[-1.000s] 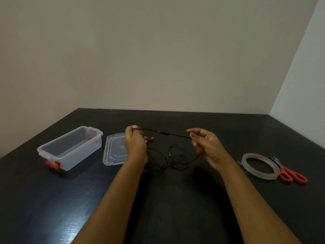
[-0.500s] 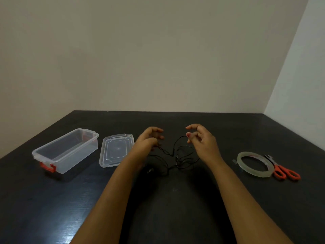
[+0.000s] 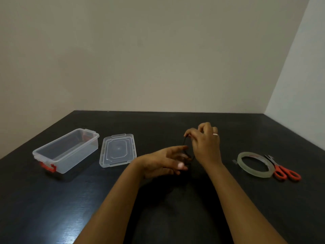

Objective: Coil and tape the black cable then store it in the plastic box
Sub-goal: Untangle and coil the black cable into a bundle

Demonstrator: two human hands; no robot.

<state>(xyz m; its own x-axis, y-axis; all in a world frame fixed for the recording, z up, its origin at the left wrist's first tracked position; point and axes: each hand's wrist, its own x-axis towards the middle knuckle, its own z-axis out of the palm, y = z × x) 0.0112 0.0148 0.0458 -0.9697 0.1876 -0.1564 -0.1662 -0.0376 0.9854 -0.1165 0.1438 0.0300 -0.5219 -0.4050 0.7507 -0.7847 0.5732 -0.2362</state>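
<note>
The thin black cable (image 3: 185, 143) is gathered into a small upright loop between my two hands at the table's middle. My right hand (image 3: 205, 143) pinches the top of the loop with thumb and forefinger. My left hand (image 3: 167, 160) lies palm up beneath, its fingers holding the loop's lower part; most of the cable is hidden against the dark table and behind my fingers. The clear plastic box (image 3: 66, 150) with red latches stands open at the left. Its clear lid (image 3: 118, 152) lies flat beside it. A roll of clear tape (image 3: 254, 164) lies at the right.
Orange-handled scissors (image 3: 283, 171) lie just right of the tape roll. The black table (image 3: 52, 208) meets beige walls at the back and a white wall at the right.
The cable was stretched between my hands, then hung in loose loops. Now it is gathered into one small loop and my hands have come close together, slightly right.
</note>
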